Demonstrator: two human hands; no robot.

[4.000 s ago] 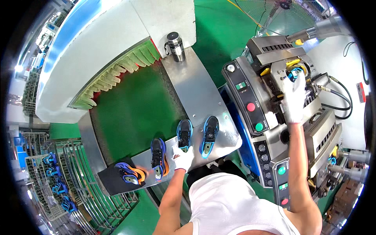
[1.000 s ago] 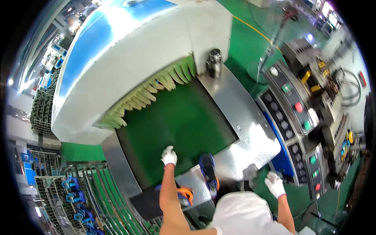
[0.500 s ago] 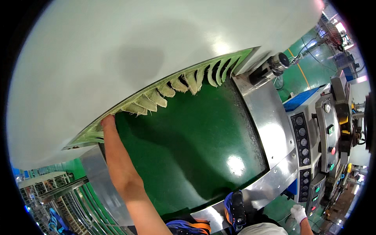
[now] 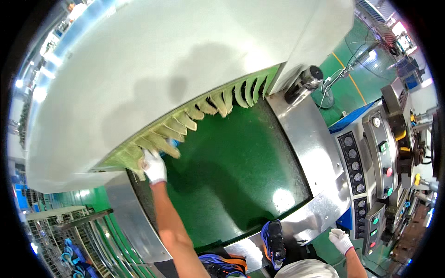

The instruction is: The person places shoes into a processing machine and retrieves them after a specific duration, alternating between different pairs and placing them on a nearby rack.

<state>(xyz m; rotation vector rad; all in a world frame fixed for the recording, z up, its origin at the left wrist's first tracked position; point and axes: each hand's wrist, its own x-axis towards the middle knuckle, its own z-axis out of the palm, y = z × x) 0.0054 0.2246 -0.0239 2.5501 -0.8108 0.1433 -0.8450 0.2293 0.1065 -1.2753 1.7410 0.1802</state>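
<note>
White-gloved left hand (image 4: 154,167): at the pale fringe (image 4: 218,104), toward its left end. Fingertips in among the hanging strips, partly covered by them. Cannot tell whether fingers are apart, together or clamped on anything.

Blue item (image 4: 169,147): small patch showing between and below strips, just right of the left hand, at the mouth of the housing. Mostly hidden; kind not clear. Whether the hand touches it, cannot tell.

White-gloved right hand (image 4: 340,240): low at right, beyond the front metal ledge (image 4: 320,213), near the lower button panel (image 4: 373,226). Fingers loosely bent; too small to tell how far the grip is open or whether anything sits in it.

Green belt (image 4: 241,157): runs under the fringe into the white housing (image 4: 259,41); left forearm reaches across its left side. Dark shadow over the middle, bright glare spot near the front right.

Black-and-blue shoe (image 4: 276,245): upright on the front ledge, orange along one side.

Second shoe (image 4: 225,263): lower edge of view, left of the first, blue and orange, partly cut off.

Steel flask (image 4: 300,88): on the side plate right of the belt, dark lid, beside the housing.

Wire rack (image 4: 55,227): lower left, blue pieces (image 4: 76,259) in front.
</note>
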